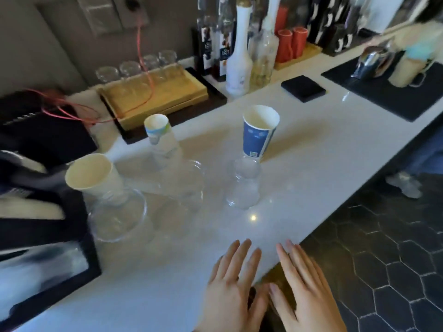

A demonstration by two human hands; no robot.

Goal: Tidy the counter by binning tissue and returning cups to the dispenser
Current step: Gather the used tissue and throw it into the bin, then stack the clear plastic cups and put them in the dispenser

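Three paper cups sit on top of clear glass carafes on the white counter [311, 149]. A blue cup [257, 133] rests in the neck of the right carafe [244, 188]. A small white cup with a blue-green band [157, 125] tops the middle carafe [172, 168]. A plain cream cup [93, 173] leans in the wide left carafe [117, 216]. My left hand [232, 283] and my right hand [306, 286] hover flat over the counter's near edge, fingers spread, holding nothing. No tissue or cup dispenser shows.
A black-framed box [48, 279] stands at the left edge. A wooden tray [155, 94] with upturned glasses and red cables sits behind the cups. Bottles [239, 56], a black coaster [303, 88] and a bar mat [383, 92] with a metal jug line the back. Another person stands far right. Dark hexagon floor lies right.
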